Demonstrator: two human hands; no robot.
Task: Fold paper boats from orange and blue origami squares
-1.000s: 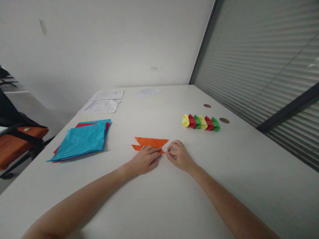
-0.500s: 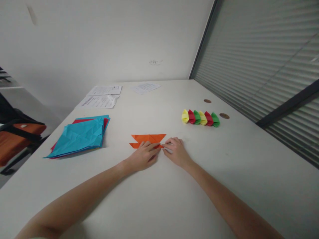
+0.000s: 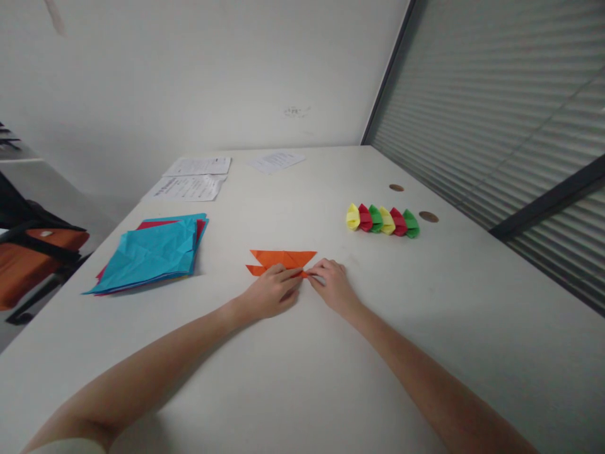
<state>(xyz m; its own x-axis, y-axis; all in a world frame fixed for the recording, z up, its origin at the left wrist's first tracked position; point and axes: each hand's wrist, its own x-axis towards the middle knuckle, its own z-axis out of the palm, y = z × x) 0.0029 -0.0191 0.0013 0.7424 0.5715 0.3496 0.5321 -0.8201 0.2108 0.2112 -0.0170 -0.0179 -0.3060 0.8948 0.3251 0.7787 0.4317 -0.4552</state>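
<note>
A folded sheet of orange paper [image 3: 282, 258] lies flat on the white table in front of me, with pointed corners at its sides. My left hand [image 3: 273, 291] rests on its near edge, fingers stretched out and pressing it down; part of the paper is hidden below them. At the near right corner, my right hand [image 3: 333, 285] pinches the paper between thumb and fingertips. The fingertips of both hands are almost touching.
To the left lies a stack of blue and red paper [image 3: 155, 252]. A row of folded yellow, red and green paper pieces [image 3: 382, 221] sits at the right. Printed sheets [image 3: 189, 186] lie farther back. Two round brown discs [image 3: 428, 217] are near the blinds.
My right fingertips have closed in on the orange paper's near right corner. The whole view has shifted slightly. My left hand stays on the paper.
</note>
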